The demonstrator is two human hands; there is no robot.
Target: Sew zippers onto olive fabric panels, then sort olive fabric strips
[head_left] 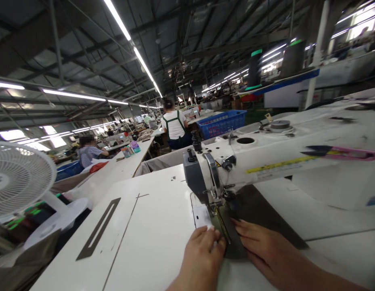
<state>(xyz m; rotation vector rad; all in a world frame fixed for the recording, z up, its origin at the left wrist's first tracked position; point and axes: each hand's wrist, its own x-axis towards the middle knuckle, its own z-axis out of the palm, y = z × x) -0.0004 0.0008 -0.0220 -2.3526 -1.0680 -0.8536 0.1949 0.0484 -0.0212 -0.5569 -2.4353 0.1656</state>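
Observation:
A white sewing machine [214,173] stands in front of me, its needle area above a piece of dark olive fabric [262,214]. Along the fabric runs a narrow yellowish strip [222,226], perhaps a zipper; its kind is not clear. My left hand [202,254] has its fingers curled and closed on the near left edge of the fabric, just before the presser foot. To the right of the strip, my right hand [266,248] lies with fingers stretched flat on the fabric. The needle tip is hidden.
A dark slotted strip [99,228] lies on the white tabletop [151,234]. At left stands a white fan [20,182]. Pink-handled thread snips [353,153] rest on the machine arm. Beyond are a blue basket [222,123] and two seated people.

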